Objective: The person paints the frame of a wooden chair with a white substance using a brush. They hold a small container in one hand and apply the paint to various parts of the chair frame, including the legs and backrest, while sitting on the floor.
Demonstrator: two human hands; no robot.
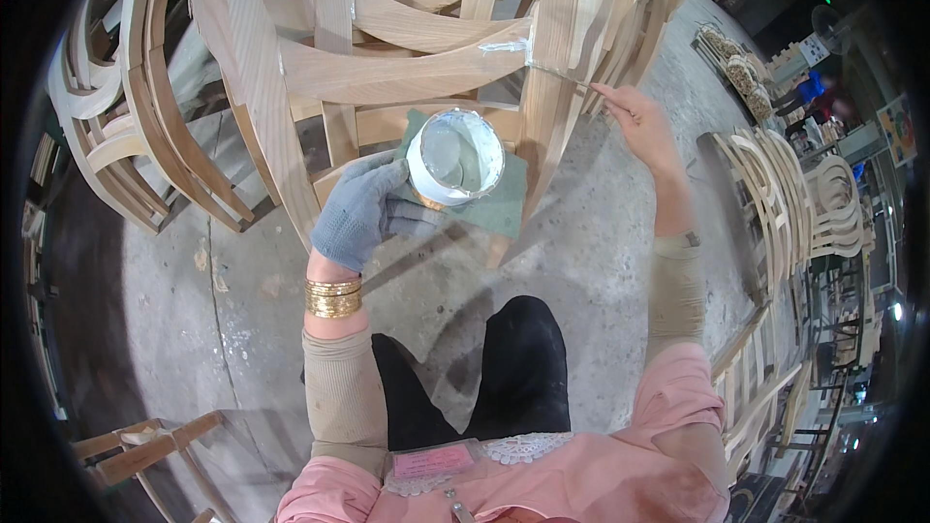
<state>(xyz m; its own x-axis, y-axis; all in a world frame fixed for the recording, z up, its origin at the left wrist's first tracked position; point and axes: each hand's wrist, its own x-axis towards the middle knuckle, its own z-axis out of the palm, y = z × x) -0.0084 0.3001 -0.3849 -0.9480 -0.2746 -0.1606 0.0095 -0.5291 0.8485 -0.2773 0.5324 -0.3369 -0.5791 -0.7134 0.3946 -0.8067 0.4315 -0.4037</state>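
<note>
My left hand (360, 211), in a grey knit glove, is closed around a white tub (420, 174) with pale paste inside and smeared on its rim. A green sheet (502, 201), like sandpaper, lies against the tub's underside in the same grip. My bare right hand (641, 131) pinches the end of a thin, narrow spatula (564, 76). Its far end reaches a joint in a wooden chair frame (387, 76), beside a smear of white paste (506, 46) on the curved rail. The spatula's tip is too small to make out clearly.
More curved wooden frames (145, 87) stand at the left. Chair backs (775, 199) are stacked along the right. A wooden stool-like frame (150, 455) stands at the lower left. The grey concrete floor (262, 329) shows beneath. People (809, 89) are far off at the right.
</note>
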